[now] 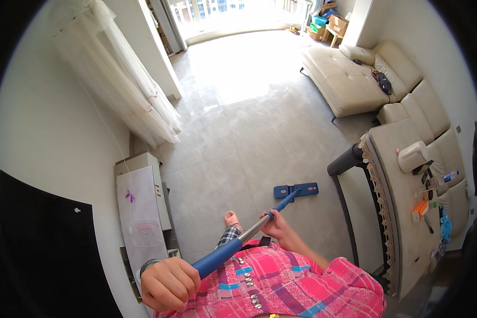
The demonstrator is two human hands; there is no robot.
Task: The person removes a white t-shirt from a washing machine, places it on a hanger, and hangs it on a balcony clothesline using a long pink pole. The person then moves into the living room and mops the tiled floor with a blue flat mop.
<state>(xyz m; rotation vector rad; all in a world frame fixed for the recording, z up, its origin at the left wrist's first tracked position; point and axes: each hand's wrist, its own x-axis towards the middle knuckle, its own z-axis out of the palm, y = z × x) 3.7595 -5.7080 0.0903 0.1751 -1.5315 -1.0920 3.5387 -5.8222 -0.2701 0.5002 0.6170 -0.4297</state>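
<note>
A flat mop with a blue head (295, 190) rests on the grey tiled floor (218, 167), its pole running back towards my body. My left hand (171, 283), a dark bangle at its wrist, is closed around the top end of the blue handle grip (218, 258). Farther down, my right hand (276, 225) holds the pole near the joint between the metal tube (254, 229) and the blue lower section. My foot in a pink slipper (232, 219) stands on the floor left of the pole. The underside of the mop head is hidden.
To the right, a cloth-edged table (405, 254) carries a white kettle (412, 156), a bottle and small items. A beige leather sofa (342, 85) stands behind. On the left are a low cabinet (141, 190) with a plastic container and a hanging white net (131, 87).
</note>
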